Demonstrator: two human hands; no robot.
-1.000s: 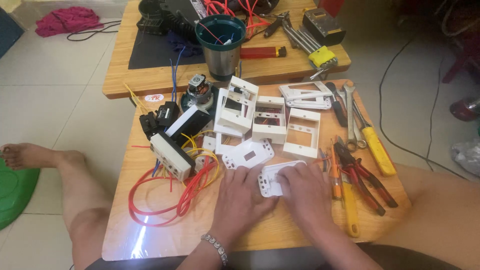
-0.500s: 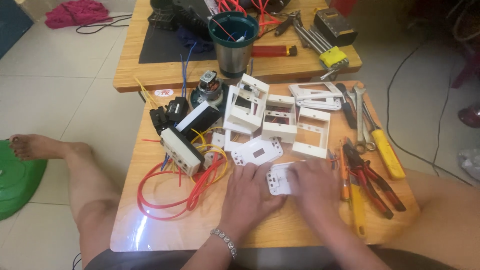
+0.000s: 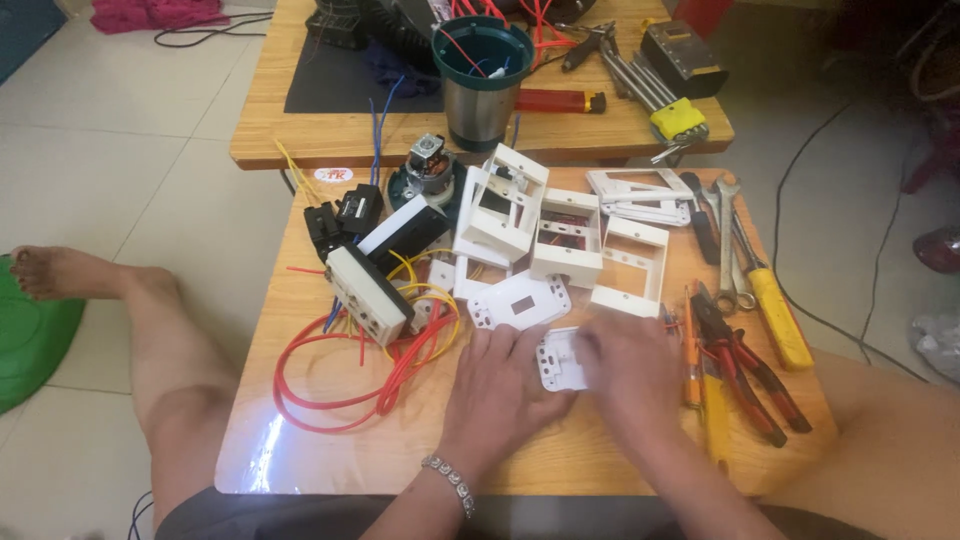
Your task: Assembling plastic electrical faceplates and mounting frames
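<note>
White plastic switch module (image 3: 560, 360) lies on the wooden worktop (image 3: 330, 455), pinched between left hand (image 3: 500, 385) and right hand (image 3: 625, 375) fingers; tangled red wire loops (image 3: 345, 375) alongside could snag, and a slip might flick it toward the pliers (image 3: 745, 365).

Two low wooden tables (image 3: 330, 400) on pale tiled floor (image 3: 110, 170)

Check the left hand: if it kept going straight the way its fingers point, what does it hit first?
Probably the white cover plate. The left hand points up the table, fingertips on the small white switch part that both hands hold; the plate lies just beyond. Depth is unclear, so this is a guess.
</note>
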